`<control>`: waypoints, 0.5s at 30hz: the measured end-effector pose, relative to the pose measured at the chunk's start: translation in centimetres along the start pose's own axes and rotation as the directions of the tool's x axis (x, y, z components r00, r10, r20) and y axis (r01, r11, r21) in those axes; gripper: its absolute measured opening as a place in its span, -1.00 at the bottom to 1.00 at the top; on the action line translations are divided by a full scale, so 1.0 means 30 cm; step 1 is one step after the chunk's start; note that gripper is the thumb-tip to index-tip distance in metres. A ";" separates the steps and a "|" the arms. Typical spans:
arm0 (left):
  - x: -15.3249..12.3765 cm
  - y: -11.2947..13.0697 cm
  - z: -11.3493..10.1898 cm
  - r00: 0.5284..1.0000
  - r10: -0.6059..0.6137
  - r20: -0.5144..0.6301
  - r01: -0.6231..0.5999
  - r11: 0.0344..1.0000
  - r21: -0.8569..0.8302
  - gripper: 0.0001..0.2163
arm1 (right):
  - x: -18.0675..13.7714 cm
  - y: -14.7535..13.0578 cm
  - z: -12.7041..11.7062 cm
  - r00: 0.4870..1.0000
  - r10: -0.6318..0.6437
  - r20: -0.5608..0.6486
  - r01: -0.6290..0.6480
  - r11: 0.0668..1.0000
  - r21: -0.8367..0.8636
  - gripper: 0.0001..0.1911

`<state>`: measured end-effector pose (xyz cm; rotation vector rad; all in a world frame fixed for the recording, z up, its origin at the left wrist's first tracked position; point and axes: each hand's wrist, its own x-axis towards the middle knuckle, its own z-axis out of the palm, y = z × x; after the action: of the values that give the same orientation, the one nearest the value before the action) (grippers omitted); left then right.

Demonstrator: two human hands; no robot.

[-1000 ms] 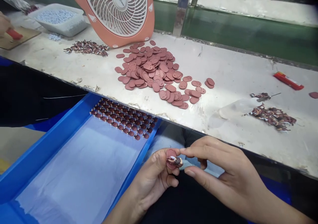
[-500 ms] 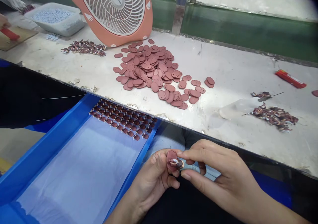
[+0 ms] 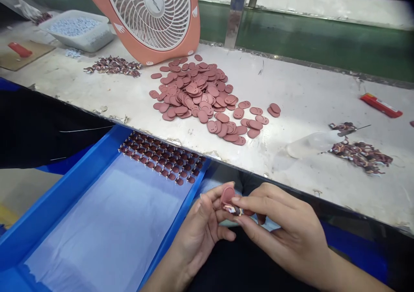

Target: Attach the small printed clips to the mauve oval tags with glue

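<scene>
My right hand [image 3: 284,227] pinches a tiny painted figurine [image 3: 233,210], dark brown with white and tan, between thumb and fingers. A reddish-brown oval base [image 3: 227,194] is joined to or pressed against it, tilted up. Cupped beside it, my left hand [image 3: 207,221] has its thumb off the base and its fingers apart; some fingertips lie behind the piece, and whether they touch it is hidden. To the left, a blue tray [image 3: 77,173] lined with a pale sheet holds rows of figurines on bases [image 3: 161,156] at its far end.
On the white bench lie a heap of oval bases [image 3: 194,91], small figurine piles [image 3: 362,156] [image 3: 113,65], a translucent needle-tipped bottle [image 3: 310,143] and a red cutter-like tool [image 3: 381,105]. Farther back stand an orange fan [image 3: 194,29] and a white tub [image 3: 97,37] of pale blue pieces.
My left thumb has come off the base. The base and figurine have turned in my right fingers. Another person's hand at the far left has left the red handle and gone from view.
</scene>
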<state>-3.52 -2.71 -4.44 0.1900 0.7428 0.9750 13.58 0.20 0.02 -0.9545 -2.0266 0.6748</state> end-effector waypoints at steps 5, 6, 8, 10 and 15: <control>-0.016 0.001 0.033 0.901 0.365 -0.235 -0.309 0.919 0.245 -0.71 | -0.015 0.034 0.068 0.977 -0.177 -0.116 0.144 0.958 -0.248 -0.71; -0.016 0.001 0.038 0.889 0.394 -0.234 -0.323 0.901 0.288 -0.73 | -0.014 0.041 0.082 0.973 -0.202 -0.115 0.165 0.950 -0.265 -0.71; -0.013 0.000 0.044 0.866 0.433 -0.252 -0.334 0.873 0.355 -0.77 | -0.005 0.051 0.108 0.966 -0.235 -0.107 0.196 0.938 -0.288 -0.73; -0.009 -0.001 0.044 0.840 0.457 -0.293 -0.326 0.856 0.402 -0.79 | 0.008 0.055 0.129 0.966 -0.242 -0.092 0.205 0.932 -0.299 -0.75; -0.007 0.032 -0.030 0.735 0.543 -0.407 -0.186 0.738 0.649 -0.72 | 0.009 0.037 0.135 0.960 -0.279 0.008 0.269 0.916 -0.299 -0.81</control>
<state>-4.83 -2.49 -4.55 0.6189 1.6225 1.1991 10.58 0.53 -2.92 -0.8162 -2.2155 0.2017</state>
